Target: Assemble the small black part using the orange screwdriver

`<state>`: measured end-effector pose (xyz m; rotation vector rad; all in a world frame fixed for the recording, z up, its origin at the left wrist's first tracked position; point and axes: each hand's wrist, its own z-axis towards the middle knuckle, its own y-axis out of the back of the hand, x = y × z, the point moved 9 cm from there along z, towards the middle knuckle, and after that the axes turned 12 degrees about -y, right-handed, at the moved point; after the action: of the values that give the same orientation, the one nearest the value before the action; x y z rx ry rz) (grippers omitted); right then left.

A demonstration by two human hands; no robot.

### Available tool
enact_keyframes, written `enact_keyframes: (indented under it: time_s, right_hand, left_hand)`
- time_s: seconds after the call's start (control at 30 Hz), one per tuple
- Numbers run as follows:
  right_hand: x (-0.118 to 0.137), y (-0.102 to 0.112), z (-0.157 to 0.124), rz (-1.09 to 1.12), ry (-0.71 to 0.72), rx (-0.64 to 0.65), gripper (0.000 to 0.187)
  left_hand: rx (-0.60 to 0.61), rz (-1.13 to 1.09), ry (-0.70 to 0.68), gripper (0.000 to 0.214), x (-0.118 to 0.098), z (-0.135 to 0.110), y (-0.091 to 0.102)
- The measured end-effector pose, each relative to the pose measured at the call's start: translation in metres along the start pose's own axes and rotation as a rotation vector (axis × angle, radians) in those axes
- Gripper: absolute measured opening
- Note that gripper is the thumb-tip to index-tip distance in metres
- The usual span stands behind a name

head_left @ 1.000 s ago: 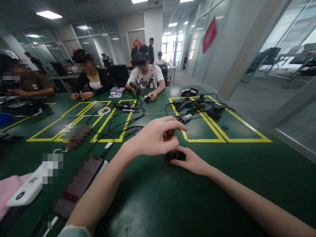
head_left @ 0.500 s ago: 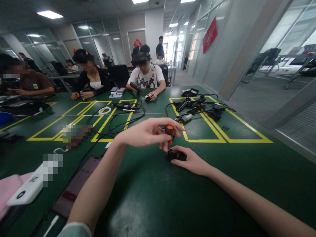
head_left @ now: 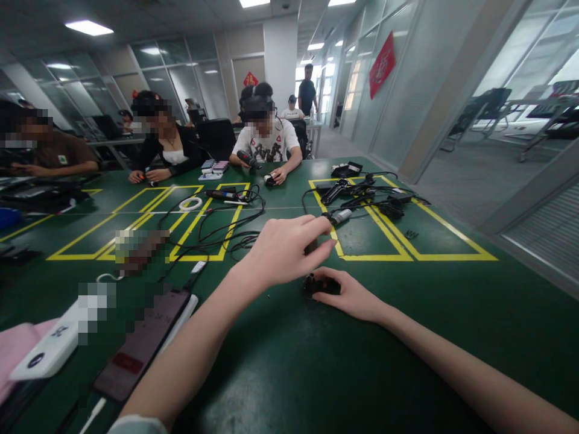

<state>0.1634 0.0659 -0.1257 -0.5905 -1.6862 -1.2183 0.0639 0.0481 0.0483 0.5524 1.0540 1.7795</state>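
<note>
My left hand [head_left: 289,248] hangs over the table with its fingers curled around a short screwdriver [head_left: 312,246]. Only a dark bit of the handle shows between the fingers; its orange parts are now hidden. Just below, my right hand [head_left: 350,294] rests on the green table [head_left: 289,355], with thumb and fingers closed around a small black part [head_left: 309,287]. A short post stands up at the left end of this part, and the rest lies within the grip. Whether the screwdriver's tip touches the part is hidden by my left hand.
Left of my forearm lie a phone [head_left: 140,343] and a white power bank [head_left: 58,337]. Yellow tape [head_left: 375,258] marks rectangles, with black cables [head_left: 392,208] and a silver-ended tool [head_left: 341,217] on the right. A co-worker [head_left: 266,138] sits opposite, holding a dark tool.
My left hand has turned over the screwdriver, so its back and knuckles now cover the orange handle. The right hand and the black part have stayed in place.
</note>
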Motion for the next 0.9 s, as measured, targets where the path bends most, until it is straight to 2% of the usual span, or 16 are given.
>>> enact_keyframes:
  time_s: [0.07, 0.17, 0.23, 0.3, 0.43, 0.57, 0.63, 0.7, 0.8, 0.9]
  right_hand:
    - [-0.001, 0.000, 0.001, 0.012, 0.008, -0.010, 0.025]
    - [-0.003, 0.000, 0.001, 0.014, 0.008, -0.013, 0.024]
    - [-0.002, 0.000, 0.001, 0.007, 0.001, -0.006, 0.026]
    - [-0.001, 0.000, 0.001, -0.005, -0.001, -0.007, 0.027]
    - [0.000, 0.001, 0.001, -0.030, 0.000, -0.005, 0.028]
    - [-0.001, 0.001, 0.001, -0.038, 0.001, 0.001, 0.030]
    - [-0.002, 0.001, 0.001, -0.043, -0.004, -0.003, 0.032]
    - [-0.002, 0.001, 0.001, -0.040, -0.005, -0.007, 0.032]
    - [-0.001, 0.001, 0.001, -0.035, -0.001, -0.003, 0.031]
    - [0.000, 0.001, 0.001, -0.046, 0.001, 0.000, 0.029]
  left_hand:
    - [-0.010, -0.055, -0.030, 0.021, -0.005, 0.001, -0.003]
    - [-0.027, -0.271, -0.075, 0.028, -0.007, 0.002, -0.005]
    - [-0.024, -0.432, -0.011, 0.031, 0.000, 0.002, -0.006]
    - [0.047, -0.585, 0.141, 0.034, 0.013, -0.001, -0.013]
    - [0.162, -0.833, 0.293, 0.037, 0.020, -0.009, -0.017]
    - [0.285, -1.097, 0.338, 0.053, 0.021, -0.017, -0.031]
    - [0.298, -1.260, 0.326, 0.048, 0.019, -0.018, -0.036]
    - [0.291, -1.300, 0.320, 0.039, 0.022, -0.019, -0.037]
    - [0.270, -1.245, 0.326, 0.036, 0.027, -0.019, -0.035]
    - [0.186, -1.146, 0.340, 0.036, 0.031, -0.015, -0.028]
